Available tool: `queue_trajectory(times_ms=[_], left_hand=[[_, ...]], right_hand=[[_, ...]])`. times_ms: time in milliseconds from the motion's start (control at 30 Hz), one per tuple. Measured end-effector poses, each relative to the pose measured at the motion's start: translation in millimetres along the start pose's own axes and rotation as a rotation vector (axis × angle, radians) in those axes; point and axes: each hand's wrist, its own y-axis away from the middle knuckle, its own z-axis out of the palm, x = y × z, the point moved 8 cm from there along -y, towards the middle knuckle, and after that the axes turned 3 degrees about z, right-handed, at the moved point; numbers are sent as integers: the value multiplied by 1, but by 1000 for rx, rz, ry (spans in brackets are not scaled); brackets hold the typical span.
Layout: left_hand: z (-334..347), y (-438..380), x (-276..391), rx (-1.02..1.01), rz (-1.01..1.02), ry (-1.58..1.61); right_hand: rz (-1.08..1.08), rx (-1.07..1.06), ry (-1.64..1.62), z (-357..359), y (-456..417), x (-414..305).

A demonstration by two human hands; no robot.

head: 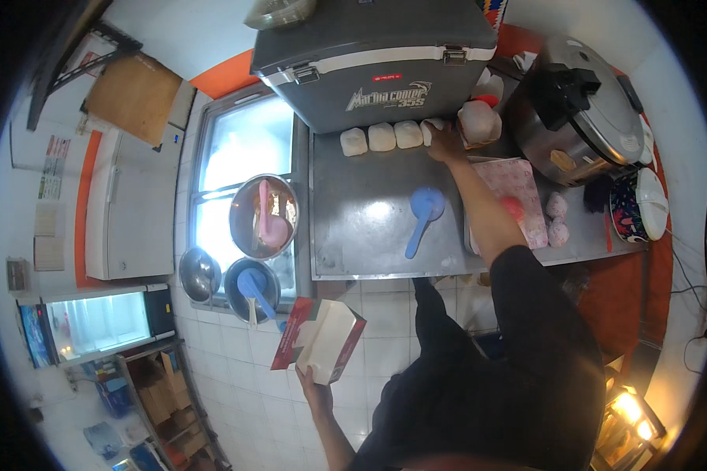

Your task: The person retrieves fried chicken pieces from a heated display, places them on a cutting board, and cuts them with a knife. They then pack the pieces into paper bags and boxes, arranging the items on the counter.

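Observation:
My left hand point(315, 384) holds a red and white cardboard box point(330, 338), open at the top, over the tiled floor. My right hand point(446, 144) reaches across the steel worktop point(359, 235) and grips a white squarish piece point(427, 130), bun-like or wrapped, at the right end of a row. To its left, several similar white pieces point(381, 137) lie along the foot of a grey cooler point(383, 88). A blue plastic scoop point(427, 206) rests on the worktop below my right hand. Under my right forearm is a pink patterned sheet or tray point(527, 176) with a round pink-red thing point(511, 208).
A large steel pot point(589, 112) stands at the back right, with small speckled pink balls point(557, 205) and a patterned container point(627, 206) nearer. Left of the worktop, steel bowls with a pink ladle point(273, 231) and a blue scoop point(253, 284) rest over a glass-topped unit point(247, 141).

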Motion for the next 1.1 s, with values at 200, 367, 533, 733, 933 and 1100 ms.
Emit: queue_trajectory(times_ms=[200, 367, 533, 733, 933, 1100], left_hand=[[41, -17, 10, 72, -7, -80], [73, -65, 21, 6, 130, -208], [153, -78, 48, -112, 291, -513], [224, -32, 2, -544, 150, -137], [225, 49, -107, -918, 121, -184], [156, 171, -178, -1100, -288, -294]], right_hand=[[-15, 167, -18, 20, -6, -4], [35, -40, -350, 21, 32, 13], [47, -410, -1294, -137, 169, -90], [-149, -224, -755, -236, 330, -177], [32, -38, -405, -196, 501, -127], [262, -88, -573, -255, 682, -90]])
